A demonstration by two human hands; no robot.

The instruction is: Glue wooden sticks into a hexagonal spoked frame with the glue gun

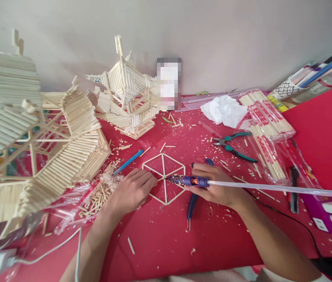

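A flat hexagon of thin wooden sticks (pixel 166 160) with spokes lies on the red table (pixel 166 243). My right hand (pixel 215 186) is closed round a purple glue gun (pixel 193 181), whose nozzle points at the hexagon's centre. A long clear glue stick (pixel 271 188) runs out of the gun's back to the right. My left hand (pixel 132 190) rests palm down at the hexagon's left edge, its fingers pressed together on the sticks.
Large stick-built models stand at left (pixel 36 149) and at the back (pixel 127 102). Green-handled pliers (pixel 233 147), packs of sticks (pixel 268 129), crumpled tissue (pixel 224 109), a blue pen (pixel 128 161) and loose stick scraps lie around. A power strip (pixel 330 213) sits at right.
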